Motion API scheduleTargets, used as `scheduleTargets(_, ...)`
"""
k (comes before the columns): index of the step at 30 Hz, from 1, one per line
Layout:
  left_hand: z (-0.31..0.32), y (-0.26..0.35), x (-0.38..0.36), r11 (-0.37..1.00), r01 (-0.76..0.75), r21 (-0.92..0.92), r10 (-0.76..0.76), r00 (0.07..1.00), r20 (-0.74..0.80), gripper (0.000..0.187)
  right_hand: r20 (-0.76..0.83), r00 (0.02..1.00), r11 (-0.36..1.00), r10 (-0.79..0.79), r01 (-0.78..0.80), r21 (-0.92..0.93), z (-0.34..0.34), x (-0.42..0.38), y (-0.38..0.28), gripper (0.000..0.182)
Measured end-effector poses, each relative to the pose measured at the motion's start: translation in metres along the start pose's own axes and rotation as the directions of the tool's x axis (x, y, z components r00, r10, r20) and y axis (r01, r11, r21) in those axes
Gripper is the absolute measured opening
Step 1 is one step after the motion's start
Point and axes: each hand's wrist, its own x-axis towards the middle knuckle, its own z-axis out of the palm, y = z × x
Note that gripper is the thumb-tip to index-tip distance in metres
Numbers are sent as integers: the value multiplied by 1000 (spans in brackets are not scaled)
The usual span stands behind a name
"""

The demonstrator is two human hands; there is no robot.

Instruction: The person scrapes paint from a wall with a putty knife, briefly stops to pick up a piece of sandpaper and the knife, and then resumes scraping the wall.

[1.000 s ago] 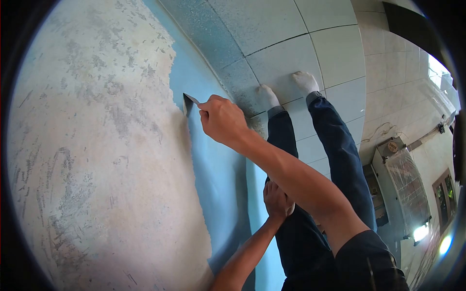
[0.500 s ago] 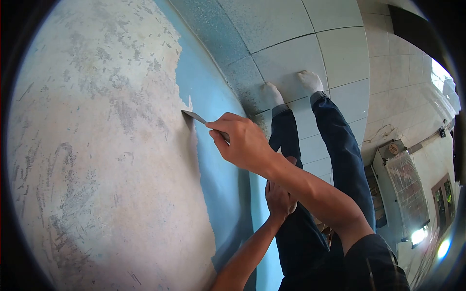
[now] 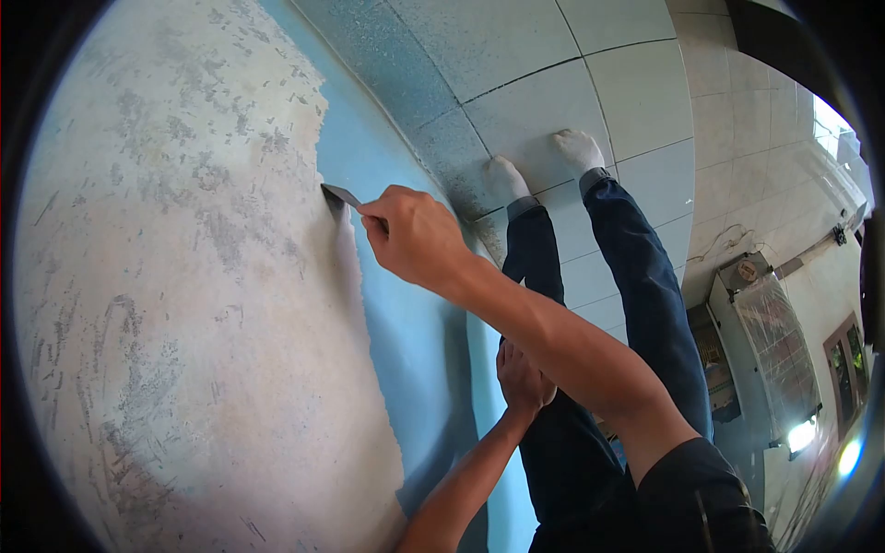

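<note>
My right hand (image 3: 410,235) is closed around a scraper (image 3: 343,195) with a thin metal blade. The blade's edge meets the wall where pale, bare plaster (image 3: 240,313) borders the blue paint (image 3: 406,387). Grey scuffs and patches mark the stripped surface, and the paint's border is ragged. Lower down, my left hand (image 3: 524,380) rests against my left leg (image 3: 536,249) with its fingers extended, holding no tool that I can see. My right forearm passes in front of it and hides the fingertips.
Pale tiles (image 3: 544,101) cover the floor, dusty and speckled along the wall's foot. My feet (image 3: 579,149) stand on them in light socks. To the right are a plastic-covered cabinet (image 3: 774,341), a bright lamp (image 3: 802,434) and a small window (image 3: 845,359).
The scraper and my right hand have shifted up and left along the paint's border. A small pale raised strip beside the blade no longer shows. My left hand stays on my leg.
</note>
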Motion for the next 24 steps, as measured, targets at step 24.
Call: scheduleTargets(24,5,-2,3,999,-17,31,16,1000,9,50,113,994,1000,-1,-2,25,-17,-26,0,16)
